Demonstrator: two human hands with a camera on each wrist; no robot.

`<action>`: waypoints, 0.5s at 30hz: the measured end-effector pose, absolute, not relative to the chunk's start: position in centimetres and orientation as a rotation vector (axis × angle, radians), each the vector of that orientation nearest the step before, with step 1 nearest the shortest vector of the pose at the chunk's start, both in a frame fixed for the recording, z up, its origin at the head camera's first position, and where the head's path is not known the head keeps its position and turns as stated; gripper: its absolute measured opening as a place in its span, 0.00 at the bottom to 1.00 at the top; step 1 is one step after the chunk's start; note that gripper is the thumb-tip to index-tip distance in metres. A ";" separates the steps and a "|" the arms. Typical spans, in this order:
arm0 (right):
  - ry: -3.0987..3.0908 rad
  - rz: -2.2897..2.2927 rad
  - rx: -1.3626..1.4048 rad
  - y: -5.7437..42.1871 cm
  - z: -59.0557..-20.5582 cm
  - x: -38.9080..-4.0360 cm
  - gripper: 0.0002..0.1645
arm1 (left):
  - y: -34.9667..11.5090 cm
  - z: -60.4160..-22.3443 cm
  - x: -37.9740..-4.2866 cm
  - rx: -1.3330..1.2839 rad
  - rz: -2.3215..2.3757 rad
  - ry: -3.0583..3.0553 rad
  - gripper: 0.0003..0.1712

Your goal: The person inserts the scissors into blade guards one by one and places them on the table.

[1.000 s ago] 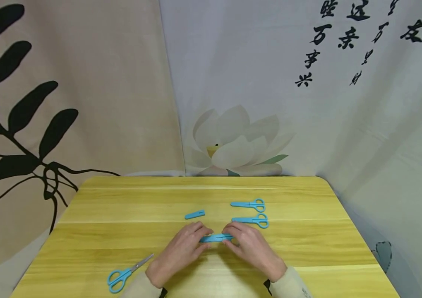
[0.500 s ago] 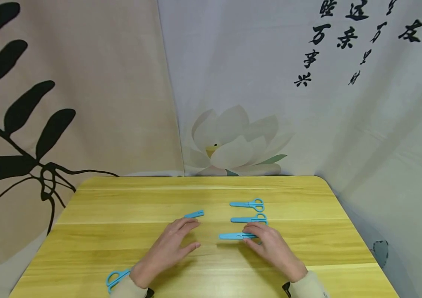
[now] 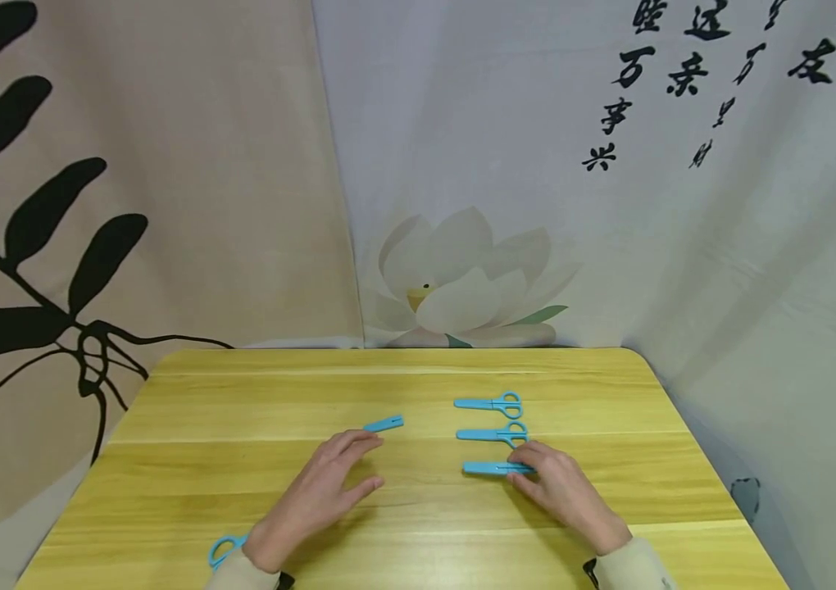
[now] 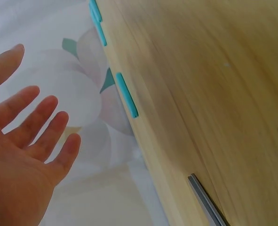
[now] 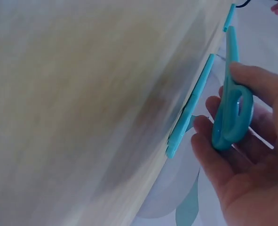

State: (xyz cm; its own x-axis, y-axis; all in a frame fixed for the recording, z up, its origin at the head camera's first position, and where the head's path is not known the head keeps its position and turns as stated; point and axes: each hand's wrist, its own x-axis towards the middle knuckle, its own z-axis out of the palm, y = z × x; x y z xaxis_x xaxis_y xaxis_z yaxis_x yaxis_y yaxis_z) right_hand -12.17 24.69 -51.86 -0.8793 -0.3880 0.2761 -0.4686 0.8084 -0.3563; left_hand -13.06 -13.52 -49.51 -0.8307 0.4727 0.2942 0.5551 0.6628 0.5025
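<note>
Between thumb and fingers my right hand (image 3: 565,496) pinches blue scissors (image 5: 231,101) near the handles; a blue sheath covers their blades, which point left in the head view. In the right wrist view they are lifted off the table. Just beyond lie two more sheathed blue scissors, one pair (image 3: 480,435) nearer and one (image 3: 475,404) farther back. My left hand (image 3: 318,496) holds nothing, its fingers spread, as the left wrist view confirms. Near its fingertips lies a loose blue sheath (image 3: 386,423). Bare-bladed scissors (image 3: 222,551) lie by the left sleeve, which hides their blades in the head view.
The wooden table (image 3: 278,385) has rounded far corners. Behind it hangs a cloth backdrop (image 3: 455,164) printed with leaves, a lotus and black characters.
The right hand has carried the sheathed scissors rightward, below the other two pairs. The left hand has let go of them and drawn back left, its sleeve now covering the bare blades.
</note>
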 end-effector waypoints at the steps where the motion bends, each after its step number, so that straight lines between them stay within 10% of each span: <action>1: -2.810 0.621 0.674 24.7 -51.9 -12.2 0.10 | -13.6 -49.5 -13.0 -0.848 -0.903 -2.737 0.31; 15: -2.886 0.465 0.726 24.2 -52.1 -13.0 0.09 | -14.4 -49.5 -13.1 -0.813 -0.931 -2.741 0.32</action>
